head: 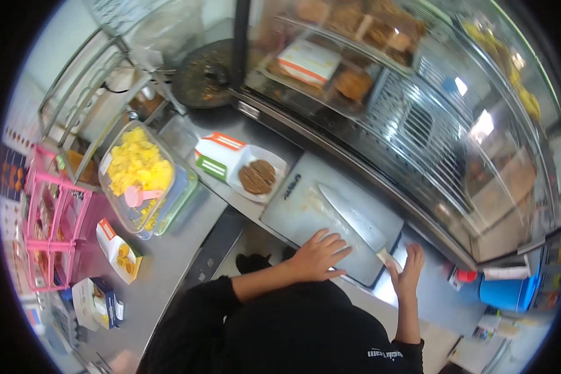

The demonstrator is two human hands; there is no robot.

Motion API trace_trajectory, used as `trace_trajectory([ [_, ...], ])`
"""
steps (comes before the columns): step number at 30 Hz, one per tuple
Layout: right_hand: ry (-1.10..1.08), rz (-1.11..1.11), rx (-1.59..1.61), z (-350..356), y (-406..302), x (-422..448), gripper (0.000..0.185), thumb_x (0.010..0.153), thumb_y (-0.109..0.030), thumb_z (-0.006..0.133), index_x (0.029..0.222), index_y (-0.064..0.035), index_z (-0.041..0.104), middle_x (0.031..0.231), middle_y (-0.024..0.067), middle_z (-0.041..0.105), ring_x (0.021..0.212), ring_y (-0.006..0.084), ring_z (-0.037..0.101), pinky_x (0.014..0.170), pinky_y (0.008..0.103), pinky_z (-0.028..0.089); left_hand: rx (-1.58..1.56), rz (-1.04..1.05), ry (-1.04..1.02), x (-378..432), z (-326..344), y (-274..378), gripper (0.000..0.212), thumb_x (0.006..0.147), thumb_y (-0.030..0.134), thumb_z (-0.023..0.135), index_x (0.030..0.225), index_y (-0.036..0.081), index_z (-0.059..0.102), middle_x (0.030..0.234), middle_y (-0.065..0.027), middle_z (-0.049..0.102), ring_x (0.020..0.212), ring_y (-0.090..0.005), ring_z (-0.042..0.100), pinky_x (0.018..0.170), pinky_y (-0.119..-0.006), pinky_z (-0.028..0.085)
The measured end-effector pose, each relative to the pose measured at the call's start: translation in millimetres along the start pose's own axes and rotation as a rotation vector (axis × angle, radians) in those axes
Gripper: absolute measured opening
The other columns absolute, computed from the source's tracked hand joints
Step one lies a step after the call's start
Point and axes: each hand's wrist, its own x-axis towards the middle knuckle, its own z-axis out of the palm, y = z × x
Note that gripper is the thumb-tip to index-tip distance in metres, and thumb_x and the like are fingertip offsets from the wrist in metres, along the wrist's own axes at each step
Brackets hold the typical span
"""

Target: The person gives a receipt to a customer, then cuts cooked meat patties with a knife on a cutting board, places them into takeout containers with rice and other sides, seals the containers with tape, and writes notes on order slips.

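Note:
A chef's knife (350, 217) lies flat and diagonal on a pale cutting board (285, 212), its light handle pointing towards my right hand (407, 273). The right thumb is at the end of that handle, with the fingers spread apart from it; a firm grip does not show. My left hand (319, 257) is over the board's front edge, palm down, fingers apart and holding nothing. Left of the board stands an open paper box (219, 154) with a brown piece of food (257, 176), cut into strips, in its tray half.
A glass display cabinet (355, 135) borders the board's far side. On the left counter are a clear tub of yellow food (140, 163) with a pink scoop (138, 196), a small paper box (121, 252) and a pink rack (51, 224). A blue container (507, 292) stands far right.

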Motion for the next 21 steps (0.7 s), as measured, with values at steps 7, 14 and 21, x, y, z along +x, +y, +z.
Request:
trace_trajectory([
  [7, 0.595, -0.93, 0.0, -27, -275, 321, 0.029, 0.077, -0.017, 0.064, 0.105, -0.0093, 0.062, 0.116, 0.0057, 0.055, 0.116, 0.0268, 0.047, 0.095, 0.043, 0.039, -0.77, -0.936, 1.054, -101, -47, -48, 0.026, 0.083, 0.004, 0.058, 0.107, 0.003, 0.046, 0.095, -0.0044, 0.05, 0.087, -0.0105, 0.05, 0.075, -0.023, 0.042],
  [14, 0.553, -1.077, -0.641, -8, -319, 442, 0.023, 0.081, -0.027, 0.061, 0.099, -0.0127, 0.059, 0.106, 0.0001, 0.053, 0.114, 0.0181, 0.046, 0.104, 0.0381, 0.03, -0.982, -0.989, 1.122, -108, -99, -67, 0.03, 0.086, 0.002, 0.056, 0.112, 0.002, 0.041, 0.097, -0.0045, 0.049, 0.083, -0.0103, 0.049, 0.076, -0.024, 0.042],
  [21, 0.536, -0.959, -0.533, -47, -253, 387, 0.019, 0.077, -0.026, 0.066, 0.082, -0.0083, 0.062, 0.097, 0.0015, 0.056, 0.104, 0.0179, 0.05, 0.096, 0.0397, 0.035, -0.558, -0.593, 0.99, -34, -177, -124, 0.023, 0.084, 0.005, 0.059, 0.106, 0.001, 0.052, 0.094, -0.0077, 0.057, 0.089, -0.0145, 0.055, 0.08, -0.028, 0.045],
])
